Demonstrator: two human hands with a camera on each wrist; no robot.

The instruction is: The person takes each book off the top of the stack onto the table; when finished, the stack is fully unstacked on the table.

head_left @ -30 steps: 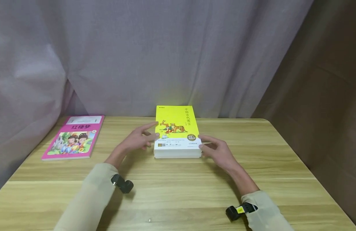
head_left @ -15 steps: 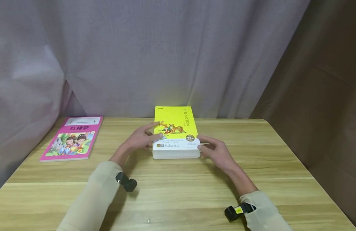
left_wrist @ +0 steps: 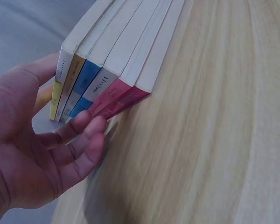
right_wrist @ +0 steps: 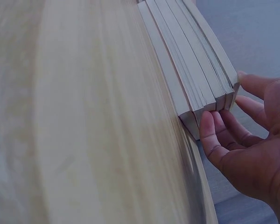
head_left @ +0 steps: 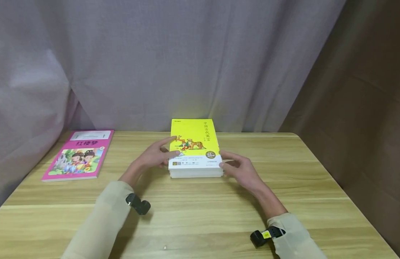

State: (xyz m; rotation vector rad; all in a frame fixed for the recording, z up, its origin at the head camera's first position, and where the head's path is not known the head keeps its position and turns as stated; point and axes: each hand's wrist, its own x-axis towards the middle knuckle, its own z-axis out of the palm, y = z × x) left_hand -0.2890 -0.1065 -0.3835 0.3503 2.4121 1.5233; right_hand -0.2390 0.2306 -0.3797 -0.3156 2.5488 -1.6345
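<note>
I reach forward with both arms, forearms angled inward, and my hands flank a stack of books (head_left: 196,173) near the middle of the surface's far edge. My left hand (head_left: 153,155) is spread, index finger and thumb at the left edge of the top yellow book (head_left: 192,130), thumb nearer to me. My right hand (head_left: 242,172) mirrors it, fingers gently bent, thumb at the stack's front right corner and index fingertip just beyond on the right edge. Neither hand wraps round the stack, which lies flat between them.

The left wrist view shows what the head view hides: coloured spines (left_wrist: 89,86), white-and-yellow on top, then brown, blue, white-and-blue, pink and red. My lower fingers lie at the bottom ones; I cannot tell how firmly they press. The right wrist view shows pale page ends (right_wrist: 186,60) and fingertips lined up along the stack's right side.

Each sleeve (head_left: 97,219) carries a small black camera (head_left: 138,204) at the cuff. Farther out, a pink book (head_left: 78,158) lies flat near the far left corner of the wooden surface (head_left: 196,212). A grey curtain (head_left: 148,64) hangs behind the far edge.
</note>
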